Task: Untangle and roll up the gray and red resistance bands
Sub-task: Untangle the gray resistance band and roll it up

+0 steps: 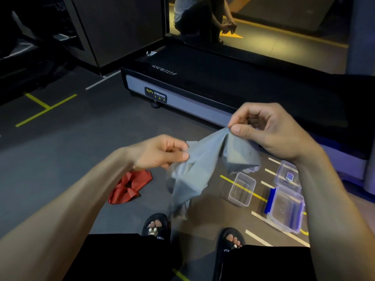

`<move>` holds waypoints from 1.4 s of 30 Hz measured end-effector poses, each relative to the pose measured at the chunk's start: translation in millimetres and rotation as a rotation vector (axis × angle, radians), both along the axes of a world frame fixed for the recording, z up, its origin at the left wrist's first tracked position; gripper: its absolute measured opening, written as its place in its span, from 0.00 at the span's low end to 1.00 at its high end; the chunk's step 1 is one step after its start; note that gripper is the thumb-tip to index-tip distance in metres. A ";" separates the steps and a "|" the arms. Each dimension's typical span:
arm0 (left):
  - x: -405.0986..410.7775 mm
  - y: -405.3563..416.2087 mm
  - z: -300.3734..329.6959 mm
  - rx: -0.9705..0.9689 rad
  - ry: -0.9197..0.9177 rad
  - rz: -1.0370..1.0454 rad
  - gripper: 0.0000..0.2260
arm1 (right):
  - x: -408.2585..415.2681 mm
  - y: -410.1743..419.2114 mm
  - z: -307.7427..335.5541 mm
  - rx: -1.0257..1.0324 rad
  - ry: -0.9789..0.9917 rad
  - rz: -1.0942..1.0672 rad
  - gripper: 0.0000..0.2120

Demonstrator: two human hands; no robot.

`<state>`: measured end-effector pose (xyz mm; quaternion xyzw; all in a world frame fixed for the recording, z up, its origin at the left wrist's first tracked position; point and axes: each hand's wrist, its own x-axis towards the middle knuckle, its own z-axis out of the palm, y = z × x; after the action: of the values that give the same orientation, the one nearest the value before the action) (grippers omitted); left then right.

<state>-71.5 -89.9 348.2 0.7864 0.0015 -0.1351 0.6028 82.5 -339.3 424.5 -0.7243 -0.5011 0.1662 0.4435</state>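
Head view: both hands (162,152) (265,130) pinching gray band (203,169); treadmill (182,102) label "BODY STRONG".

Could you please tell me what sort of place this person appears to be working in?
Most likely a gym: a black treadmill with a "Body Strong Fitness" label, dark flooring with yellow line markings, and a crumpled red resistance band on the floor.

Views: one, head-worn, wide-angle.
Position: above the person's lap, close over both forearms.
Facing: forward and steeply down onto the dark floor (85,151).
Near field: black sandals (156,228) at the lower edge.
Far field: treadmill (203,82) ahead, mirror (263,21) beyond at the top.
Shared coverage: none; single view.
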 end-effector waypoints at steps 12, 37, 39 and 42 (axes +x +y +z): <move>9.8 -18.3 -26.3 0.178 -0.356 0.217 0.10 | 0.1 -1.8 4.5 0.006 -0.025 0.006 0.05; 9.0 -14.4 -27.6 0.583 -0.224 0.104 0.19 | 7.5 -19.6 -6.2 -0.165 -0.084 -0.086 0.01; 9.6 -14.8 -28.8 0.609 -0.216 0.114 0.19 | 6.2 -19.6 -5.7 -0.151 -0.094 -0.083 0.02; 10.2 -16.1 -35.1 0.472 -0.196 0.074 0.20 | 4.7 -19.3 -0.5 -0.078 -0.062 -0.098 0.01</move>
<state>-61.3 -106.1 313.1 0.9141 0.0036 -0.0320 0.4042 87.2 -358.7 424.1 -0.7693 -0.4717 0.1412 0.4070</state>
